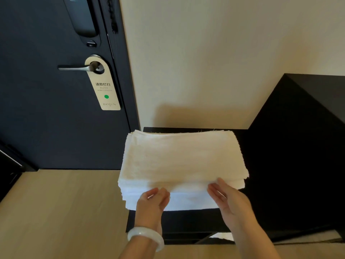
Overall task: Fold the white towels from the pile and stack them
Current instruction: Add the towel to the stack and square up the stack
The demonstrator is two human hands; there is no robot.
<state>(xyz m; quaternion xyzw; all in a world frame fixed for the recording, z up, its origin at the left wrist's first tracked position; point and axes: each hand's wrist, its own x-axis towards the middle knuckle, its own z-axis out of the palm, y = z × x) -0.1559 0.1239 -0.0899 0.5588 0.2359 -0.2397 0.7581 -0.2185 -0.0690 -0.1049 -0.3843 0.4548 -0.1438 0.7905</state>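
Stack of white towels (179,157) sits on dark table (280,165), against cream wall (205,53); stack's edges are slightly uneven. Left hand (154,200), fingers curled, is at the stack's near face, left of centre; grip not discernible. White bangle (146,237) on that wrist. Right hand (228,200), fingers straight, touches the near right corner, thumb at the top towel's edge. Far left: dark door (46,118), lever handle (74,68) carrying a door hanger (104,88) with green dot. Light wood floor (56,212) near left.
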